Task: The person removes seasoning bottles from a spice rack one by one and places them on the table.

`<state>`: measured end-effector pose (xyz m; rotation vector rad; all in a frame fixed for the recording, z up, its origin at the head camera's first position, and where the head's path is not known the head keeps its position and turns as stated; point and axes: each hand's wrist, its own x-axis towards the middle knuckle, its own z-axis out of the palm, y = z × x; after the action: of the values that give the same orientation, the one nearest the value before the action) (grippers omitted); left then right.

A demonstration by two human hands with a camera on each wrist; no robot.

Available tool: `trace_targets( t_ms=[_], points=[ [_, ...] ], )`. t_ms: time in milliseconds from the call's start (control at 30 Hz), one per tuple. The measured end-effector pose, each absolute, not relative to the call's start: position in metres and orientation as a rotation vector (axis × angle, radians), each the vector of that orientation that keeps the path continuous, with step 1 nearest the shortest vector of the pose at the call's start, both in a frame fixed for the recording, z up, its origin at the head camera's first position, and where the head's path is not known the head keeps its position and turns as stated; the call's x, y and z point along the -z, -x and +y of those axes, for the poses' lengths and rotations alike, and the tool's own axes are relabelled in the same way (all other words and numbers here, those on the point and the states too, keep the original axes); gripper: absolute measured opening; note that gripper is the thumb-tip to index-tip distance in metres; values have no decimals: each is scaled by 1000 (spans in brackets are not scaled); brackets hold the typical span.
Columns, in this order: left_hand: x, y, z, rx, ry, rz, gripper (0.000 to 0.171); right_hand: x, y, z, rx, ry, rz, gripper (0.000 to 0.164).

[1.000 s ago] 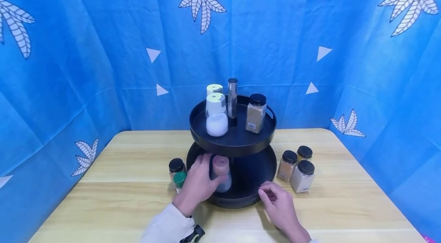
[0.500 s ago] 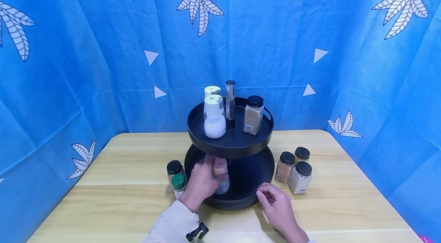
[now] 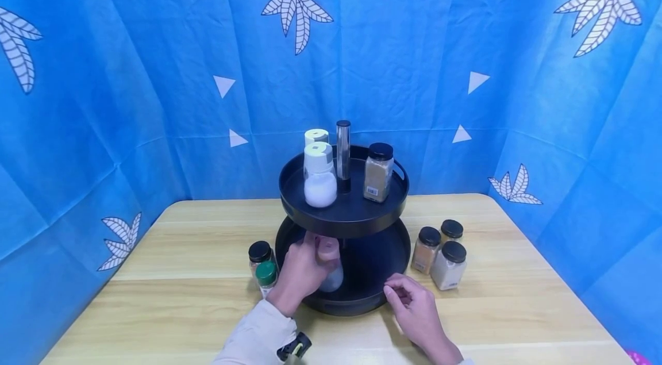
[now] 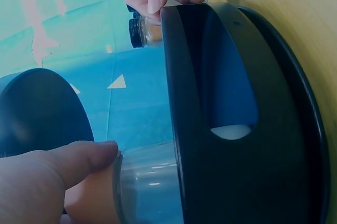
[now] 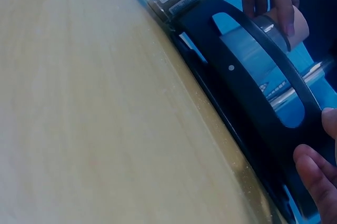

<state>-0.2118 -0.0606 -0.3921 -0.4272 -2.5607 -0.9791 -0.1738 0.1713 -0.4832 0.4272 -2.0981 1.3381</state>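
On the lower tier of a black two-tier round tray [image 3: 351, 306], a clear bottle with a pink cap [image 3: 333, 280] stands upright. My left hand [image 3: 301, 270] grips it by the cap; the thumb shows across the cap in the left wrist view. At the lower tier's front right, my right hand [image 3: 415, 306] pinches the rim, thumb on one side and fingers on the other in the right wrist view. White-capped bottles [image 3: 320, 188], one holding white powder, and a black-lidded jar of brown powder [image 3: 378, 175] stand on the upper tier.
Black-lidded jars [image 3: 449, 267] cluster on the table right of the tray. A green-capped jar [image 3: 266, 275] and a black-lidded jar [image 3: 260, 252] stand left, beside my left wrist. The upper tier [image 3: 357, 212] overhangs my left fingers. A metal post [image 3: 343, 152] rises through the centre.
My left hand's fingers have closed in around the pink cap, and the bottle looks steady in place. My right hand stays at the rim. The head view has shifted slightly.
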Motion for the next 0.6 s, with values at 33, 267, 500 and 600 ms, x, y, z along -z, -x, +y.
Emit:
trace_targets(
  t_ms=[33, 267, 500, 600],
  points=[
    [392, 212, -61, 986, 422, -2562, 60, 483, 174, 171, -1336, -430, -2098, 18],
    [389, 211, -63, 985, 412, -2561, 55, 482, 174, 171, -1346, -439, -2092, 19],
    [385, 210, -64, 972, 430, -2532, 48, 483, 174, 172, -1357, -426, -2099, 19],
    [384, 209, -65, 966, 433, -2528, 47, 484, 174, 172, -1364, -424, -2100, 19]
  ],
)
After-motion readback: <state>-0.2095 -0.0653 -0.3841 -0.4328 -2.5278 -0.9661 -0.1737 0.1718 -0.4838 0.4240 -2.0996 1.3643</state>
